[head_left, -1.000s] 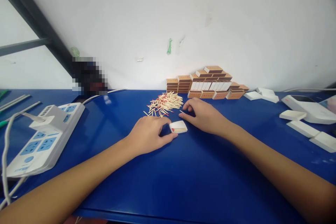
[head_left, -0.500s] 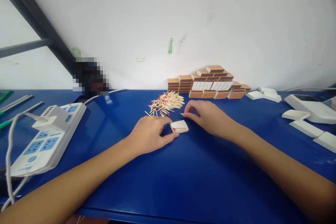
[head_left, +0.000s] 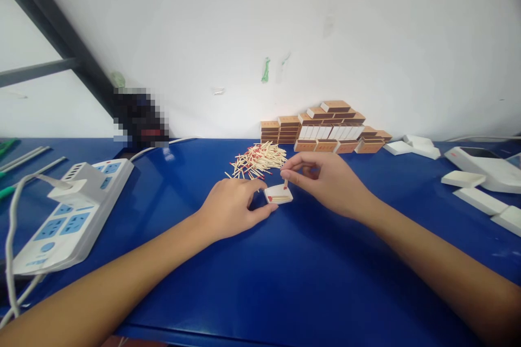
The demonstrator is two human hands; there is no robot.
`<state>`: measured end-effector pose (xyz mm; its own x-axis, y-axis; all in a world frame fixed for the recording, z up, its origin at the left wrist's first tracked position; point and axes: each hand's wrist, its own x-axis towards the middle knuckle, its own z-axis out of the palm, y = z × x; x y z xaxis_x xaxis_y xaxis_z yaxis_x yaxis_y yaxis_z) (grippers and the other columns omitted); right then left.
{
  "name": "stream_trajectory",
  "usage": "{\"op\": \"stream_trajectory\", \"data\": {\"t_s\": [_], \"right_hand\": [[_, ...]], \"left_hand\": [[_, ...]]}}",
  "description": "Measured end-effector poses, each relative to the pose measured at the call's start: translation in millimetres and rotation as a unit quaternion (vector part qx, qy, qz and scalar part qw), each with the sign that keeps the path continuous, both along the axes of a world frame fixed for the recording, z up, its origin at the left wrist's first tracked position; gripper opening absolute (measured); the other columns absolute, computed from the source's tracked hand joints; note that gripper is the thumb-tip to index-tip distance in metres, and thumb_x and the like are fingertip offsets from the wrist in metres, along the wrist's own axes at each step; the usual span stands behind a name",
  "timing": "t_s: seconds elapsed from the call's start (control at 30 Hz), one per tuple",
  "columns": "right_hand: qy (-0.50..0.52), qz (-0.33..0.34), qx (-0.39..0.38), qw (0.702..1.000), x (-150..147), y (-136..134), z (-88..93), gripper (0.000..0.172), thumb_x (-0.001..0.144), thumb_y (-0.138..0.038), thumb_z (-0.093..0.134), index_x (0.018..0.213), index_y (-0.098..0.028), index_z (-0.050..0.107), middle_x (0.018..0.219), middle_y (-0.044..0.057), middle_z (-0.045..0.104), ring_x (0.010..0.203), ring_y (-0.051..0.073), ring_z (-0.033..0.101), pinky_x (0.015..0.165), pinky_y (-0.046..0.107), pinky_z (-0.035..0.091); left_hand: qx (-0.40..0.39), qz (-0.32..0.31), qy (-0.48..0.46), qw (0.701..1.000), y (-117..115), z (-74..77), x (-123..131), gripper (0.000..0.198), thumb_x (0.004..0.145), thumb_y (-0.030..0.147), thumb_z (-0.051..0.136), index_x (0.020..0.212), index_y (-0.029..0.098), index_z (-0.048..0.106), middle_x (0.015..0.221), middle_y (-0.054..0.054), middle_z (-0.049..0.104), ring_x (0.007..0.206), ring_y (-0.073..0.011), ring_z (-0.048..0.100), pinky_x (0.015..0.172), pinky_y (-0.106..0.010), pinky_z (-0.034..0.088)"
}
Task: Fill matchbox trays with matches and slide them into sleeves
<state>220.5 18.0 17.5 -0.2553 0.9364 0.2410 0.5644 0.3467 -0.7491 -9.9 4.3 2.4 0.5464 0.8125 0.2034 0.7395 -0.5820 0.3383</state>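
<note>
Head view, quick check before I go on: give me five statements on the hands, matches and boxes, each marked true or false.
1. The left hand grips the white tray at one end. True.
2. The right hand pinches a match, red head down. True.
3. The tray is full to the brim. False: only a few matches lie along its near side.
4. The power strip is on the left side. True.
5. Loose matches cover the power strip. False: the match pile lies on the blue table.

Pixelation obscures one dark object [head_left: 140, 116]; the right hand [head_left: 328, 176] partly hides a match [head_left: 285, 184].
</note>
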Motion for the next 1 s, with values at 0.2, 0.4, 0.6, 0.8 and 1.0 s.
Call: {"op": "stream_trajectory", "data": {"t_s": [0.2,0.4,0.6,0.8,1.0], "right_hand": [[0.039,-0.028,-0.014,0.999,-9,-3,-9.3,0.028,0.088,-0.049,0.071,0.089,-0.022,0.079,0.082,0.005,0.074,0.065,0.017,0.056,0.061,0.031,0.043],[0.046,-0.072,0.015,0.996,-8,2,-16.5,0.027,0.09,-0.046,0.068,0.095,-0.021,0.076,0.085,0.005,0.074,0.066,0.017,0.056,0.063,0.032,0.044],[-0.08,-0.04,0.034,0.995,-29,8,-17.2,0.018,0.089,-0.035,0.065,0.079,-0.022,0.073,0.079,0.003,0.071,0.069,0.017,0.057,0.065,0.031,0.041],[-0.194,-0.046,0.03,0.979,-65,25,-6.4,0.028,0.086,-0.033,0.065,0.06,-0.022,0.061,0.065,0.003,0.067,0.063,0.017,0.056,0.057,0.032,0.036],[-0.282,0.007,-0.026,0.959,-76,33,2.6,0.034,0.088,-0.028,0.068,0.056,-0.021,0.058,0.06,0.004,0.063,0.06,0.017,0.056,0.055,0.032,0.035]], "left_hand": [[0.055,0.03,-0.043,0.997,5,-1.0,-4,0.033,0.093,0.051,0.067,0.109,0.022,0.075,0.061,0.004,0.064,0.055,-0.0136,0.059,0.06,-0.028,0.04],[0.108,0.055,-0.059,0.991,20,12.8,-19,0.034,0.093,0.05,0.068,0.109,0.02,0.076,0.062,0.003,0.064,0.055,-0.0127,0.058,0.058,-0.026,0.039],[0.153,0.125,-0.083,0.977,38,24.6,-36,0.039,0.09,0.055,0.071,0.106,0.019,0.076,0.061,0.003,0.065,0.056,-0.0129,0.06,0.061,-0.026,0.04],[0.142,0.136,-0.073,0.978,43,19.5,-38,0.038,0.089,0.053,0.07,0.105,0.019,0.076,0.06,0.002,0.065,0.057,-0.0147,0.061,0.06,-0.027,0.039],[0.139,0.124,-0.07,0.98,41,15.5,-36,0.038,0.091,0.053,0.069,0.105,0.019,0.075,0.062,0.002,0.065,0.058,-0.0143,0.06,0.059,-0.027,0.038]]}}
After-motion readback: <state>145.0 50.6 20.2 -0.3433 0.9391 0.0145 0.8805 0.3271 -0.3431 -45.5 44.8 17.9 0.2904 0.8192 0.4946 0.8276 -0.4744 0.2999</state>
